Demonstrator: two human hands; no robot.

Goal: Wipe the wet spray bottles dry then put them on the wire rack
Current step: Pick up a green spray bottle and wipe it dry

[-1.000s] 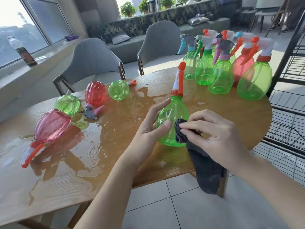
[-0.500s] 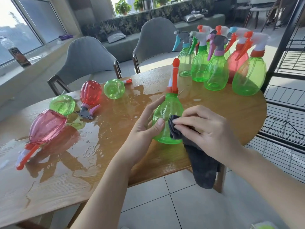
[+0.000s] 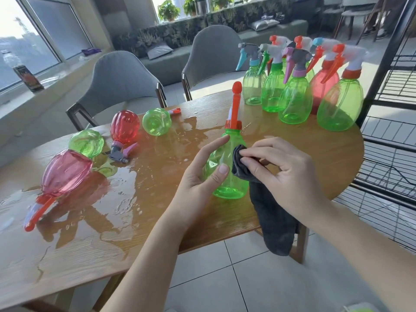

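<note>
A green spray bottle [image 3: 227, 176] with an orange trigger head stands upright near the front edge of the wooden table [image 3: 135, 233]. My left hand [image 3: 200, 176] grips its body from the left, thumb on the front. My right hand [image 3: 286, 174] pinches a dark grey cloth [image 3: 270, 212] against the bottle's right side; the cloth hangs down over the table edge. The black wire rack [image 3: 391, 140] stands at the right.
Several upright bottles [image 3: 295, 97] cluster at the table's far right. Several more lie on their sides in a puddle [image 3: 126, 194] at the left, among them a pink one [image 3: 65, 172] and a red one [image 3: 125, 129]. Two grey chairs [image 3: 119, 86] stand behind the table.
My right hand has slid the cloth a little up the bottle's side. The left hand keeps its grip and the bottle stays in place.
</note>
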